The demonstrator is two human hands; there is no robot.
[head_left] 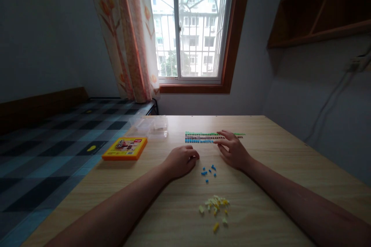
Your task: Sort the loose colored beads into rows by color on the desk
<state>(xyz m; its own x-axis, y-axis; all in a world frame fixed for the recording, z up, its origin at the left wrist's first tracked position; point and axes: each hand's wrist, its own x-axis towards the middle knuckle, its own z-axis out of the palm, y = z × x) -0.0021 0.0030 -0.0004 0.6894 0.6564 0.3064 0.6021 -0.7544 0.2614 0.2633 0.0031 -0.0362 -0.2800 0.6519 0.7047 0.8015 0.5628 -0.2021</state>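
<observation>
Three rows of small bricks lie side by side across the table: a green row (199, 134), a dark brown row (203, 137) and a blue row (198, 141). My right hand (234, 151) is over their right part, fingers apart, the index fingertip at the end of the blue row. Left of a few loose blue bricks (204, 173), my left hand (181, 161) rests on the table with its fingers curled towards the thumb. Whether anything small is inside them is hidden. Closer to me lies a scattered pile of pale and bright yellow bricks (216, 203).
An orange-yellow box (126, 148) lies at the table's left edge. Behind it are clear plastic trays (153, 126). A bed with a checked cover (58, 135) adjoins the wooden table (162, 208) on the left. Beyond the table are a curtain (127, 38) and a window (197, 38).
</observation>
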